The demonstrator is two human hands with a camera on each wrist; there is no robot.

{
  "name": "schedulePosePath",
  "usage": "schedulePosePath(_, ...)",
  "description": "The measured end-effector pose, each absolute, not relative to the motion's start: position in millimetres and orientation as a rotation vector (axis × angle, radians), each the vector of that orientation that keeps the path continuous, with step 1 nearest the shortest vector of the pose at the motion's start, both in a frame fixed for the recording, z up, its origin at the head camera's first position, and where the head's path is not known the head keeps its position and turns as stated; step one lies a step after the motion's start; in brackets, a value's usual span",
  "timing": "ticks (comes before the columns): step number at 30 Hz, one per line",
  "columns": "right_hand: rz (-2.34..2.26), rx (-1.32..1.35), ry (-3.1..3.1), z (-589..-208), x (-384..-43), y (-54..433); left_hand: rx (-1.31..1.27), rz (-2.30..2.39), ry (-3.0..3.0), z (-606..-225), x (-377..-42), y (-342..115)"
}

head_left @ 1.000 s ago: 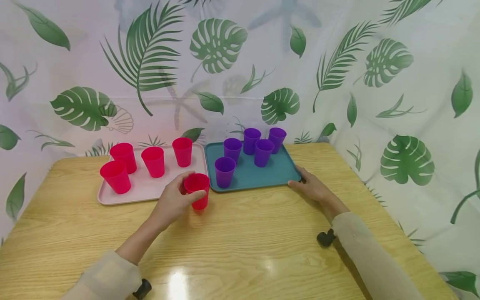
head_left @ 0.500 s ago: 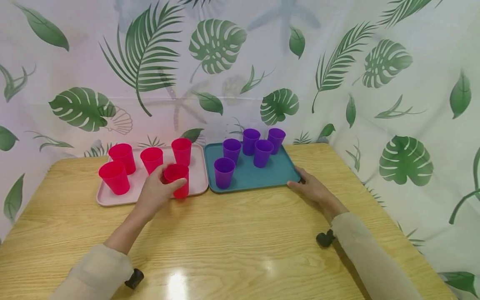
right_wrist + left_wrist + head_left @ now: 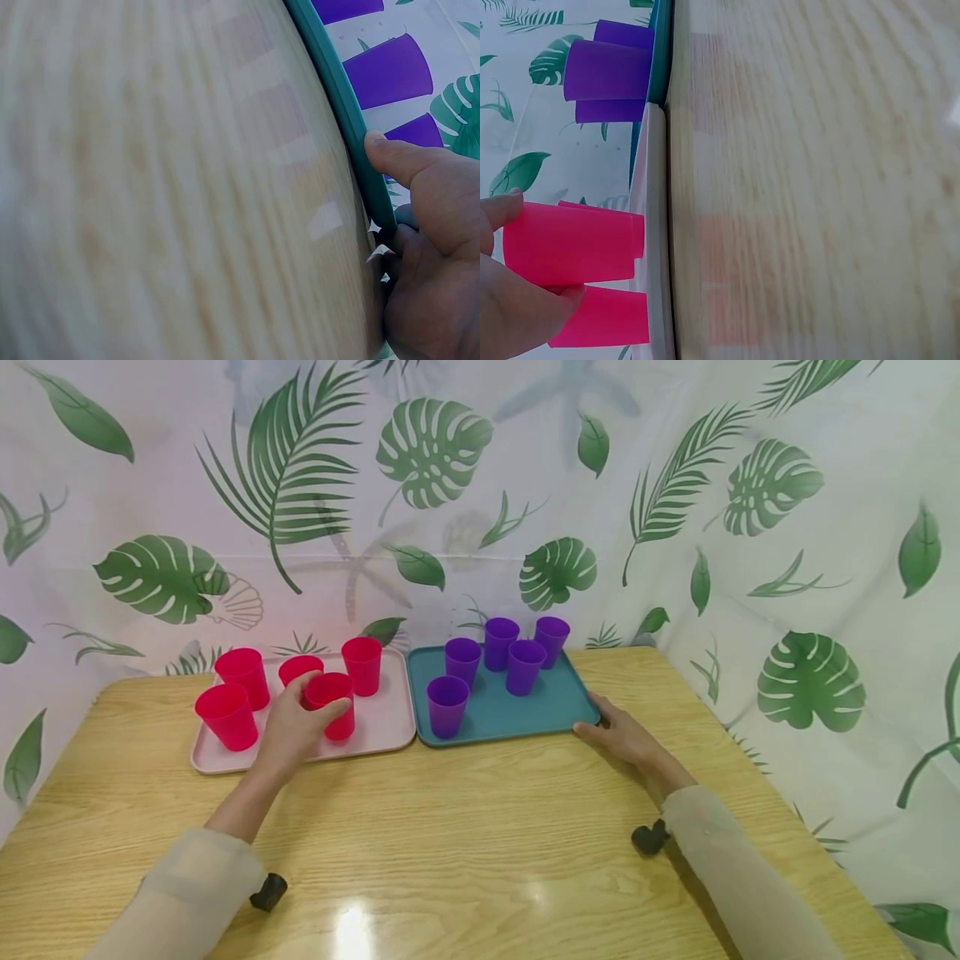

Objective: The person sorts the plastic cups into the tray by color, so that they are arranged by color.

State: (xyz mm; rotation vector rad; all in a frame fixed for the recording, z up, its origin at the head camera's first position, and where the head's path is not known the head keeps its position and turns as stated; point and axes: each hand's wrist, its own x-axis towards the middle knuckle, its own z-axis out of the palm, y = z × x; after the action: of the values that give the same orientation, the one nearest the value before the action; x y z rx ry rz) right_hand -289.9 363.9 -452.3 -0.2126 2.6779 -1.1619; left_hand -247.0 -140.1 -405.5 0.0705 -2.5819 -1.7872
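My left hand [image 3: 291, 727] grips a bright red plastic cup [image 3: 341, 724] by its sides, thumb in front and fingers behind. The cup is upright over the front of the pale pink tray [image 3: 378, 727], its base close to the tray in the left wrist view. Several other red cups [image 3: 227, 720] stand on that tray, one partly hidden behind the hand. My right hand [image 3: 628, 742] holds the front right corner of the teal tray [image 3: 510, 720], its thumb [image 3: 394, 156] on the rim and fingers curled at the outer edge. Several purple cups [image 3: 447, 710] stand upright on the teal tray.
Both trays lie side by side at the back of a wooden table [image 3: 465, 843], their short edges meeting. Right behind them hangs a white leaf-patterned cloth [image 3: 465, 568]. Black wrist devices [image 3: 268, 892] show at both sleeves.
My left hand has carried the red cup leftward and back, from in front of the trays' junction to over the pink tray. The right hand has stayed at the teal tray's corner.
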Motion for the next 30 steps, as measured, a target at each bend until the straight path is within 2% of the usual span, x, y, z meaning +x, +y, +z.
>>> schedulePosePath(15,-1.105,-0.21,2.723,-457.0,-293.9,365.1,0.041,-1.782,-2.584,-421.0,-256.5,-129.5)
schedulePosePath(30,-1.096,-0.202,2.718,-454.9,-292.2,365.8,0.028,-1.829,-2.615,-420.2,-253.9,-126.2)
